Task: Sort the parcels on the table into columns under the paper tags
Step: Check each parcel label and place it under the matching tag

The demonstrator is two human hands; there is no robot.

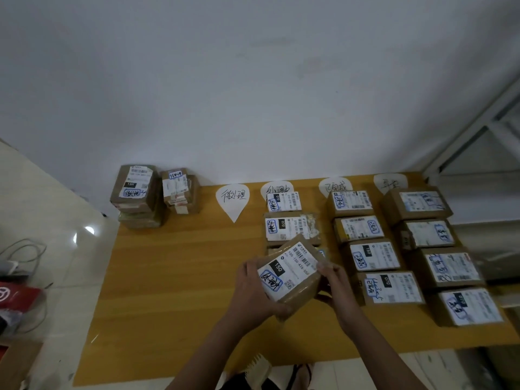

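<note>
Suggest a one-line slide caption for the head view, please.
Left hand and right hand hold a labelled parcel over the column under the second paper tag from left.

The wooden tabletop [174, 277] was honey-yellow with long, darker grain streaks. The rectangular cardboard parcels in columns [357, 229] were dull brown, each bearing a white label printed with black barcodes and a handwritten sticker edged in blue. The tilted brown cardboard parcel [289, 277] at the front carried the same white label, with a black block reading 150 in white and a black QR square. The teardrop-shaped paper tags [233, 201] were white with black handwriting. The plain wall [253, 80] behind was greyish white, the glossy tiled floor [56, 206] cream, and a flat packet [17, 296] lying there red.
</note>
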